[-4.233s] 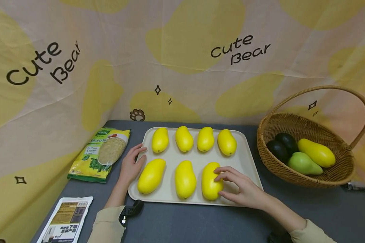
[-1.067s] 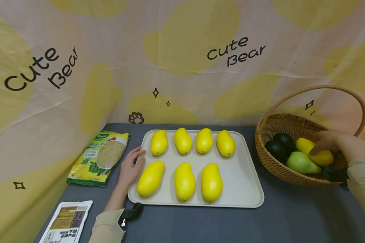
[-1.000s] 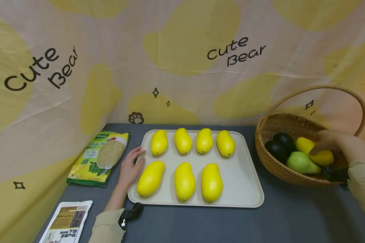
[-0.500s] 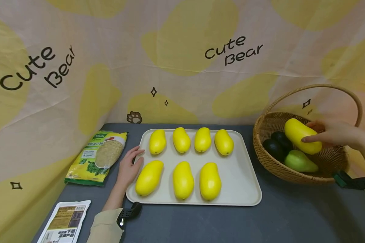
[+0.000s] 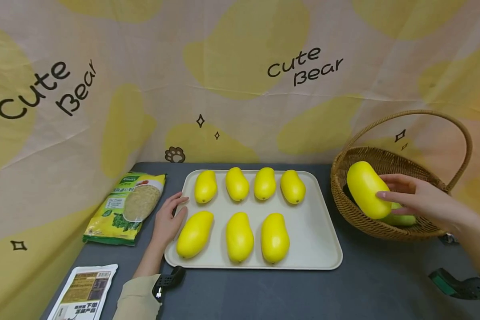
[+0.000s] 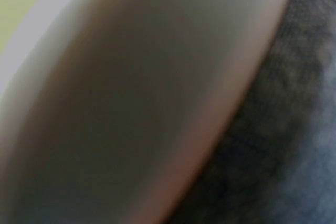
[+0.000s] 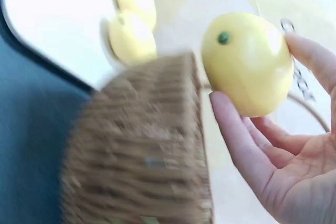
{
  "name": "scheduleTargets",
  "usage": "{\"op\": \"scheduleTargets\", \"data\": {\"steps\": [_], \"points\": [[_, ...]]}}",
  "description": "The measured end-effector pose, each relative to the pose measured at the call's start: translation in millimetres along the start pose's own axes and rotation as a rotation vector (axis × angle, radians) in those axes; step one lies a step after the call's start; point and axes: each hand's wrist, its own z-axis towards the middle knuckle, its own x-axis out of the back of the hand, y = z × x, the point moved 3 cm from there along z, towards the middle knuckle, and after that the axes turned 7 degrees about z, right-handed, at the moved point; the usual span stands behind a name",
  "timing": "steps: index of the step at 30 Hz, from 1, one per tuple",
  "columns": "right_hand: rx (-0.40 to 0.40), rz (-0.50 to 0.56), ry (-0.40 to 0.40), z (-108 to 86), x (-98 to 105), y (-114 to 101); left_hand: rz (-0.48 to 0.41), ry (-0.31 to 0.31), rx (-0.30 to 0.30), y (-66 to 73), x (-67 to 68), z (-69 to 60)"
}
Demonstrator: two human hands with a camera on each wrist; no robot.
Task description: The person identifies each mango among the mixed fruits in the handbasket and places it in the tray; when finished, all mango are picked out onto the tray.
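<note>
My right hand (image 5: 424,202) grips a yellow mango (image 5: 367,190) above the left part of the wicker basket (image 5: 368,224). In the right wrist view the thumb and fingers hold the mango (image 7: 247,66) around its sides, its green stem spot showing. Below it in the basket, a green pear (image 5: 400,219) is partly hidden, and the dark avocados are almost wholly covered. My left hand (image 5: 169,222) rests at the left rim of the cream tray (image 5: 312,240), fingers relaxed. Several mangoes (image 5: 240,237) lie on that tray in two rows. The left wrist view is a blur.
The basket's tall arched handle (image 5: 408,112) rises at the right. A yellow food bag (image 5: 124,209) lies left of the tray, with a white pouch (image 5: 84,291) nearer the front. A printed curtain (image 5: 232,89) hangs behind the table (image 5: 264,293).
My right hand left the front-row mango on the tray, reached into the basket, took hold of the mango there, and lifted it up and left. The left hand stayed at the tray rim.
</note>
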Motion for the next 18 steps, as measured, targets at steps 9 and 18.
{"op": "scheduleTargets", "data": {"steps": [9, 18], "points": [[0.017, 0.113, -0.088, -11.9, -45, -7, -0.002, -0.003, 0.007, -0.1, 0.6, -0.5], [0.028, 0.138, -0.163, -15.4, -80, -9, -0.001, 0.0, 0.015, -0.9, -0.5, 0.1]]}}
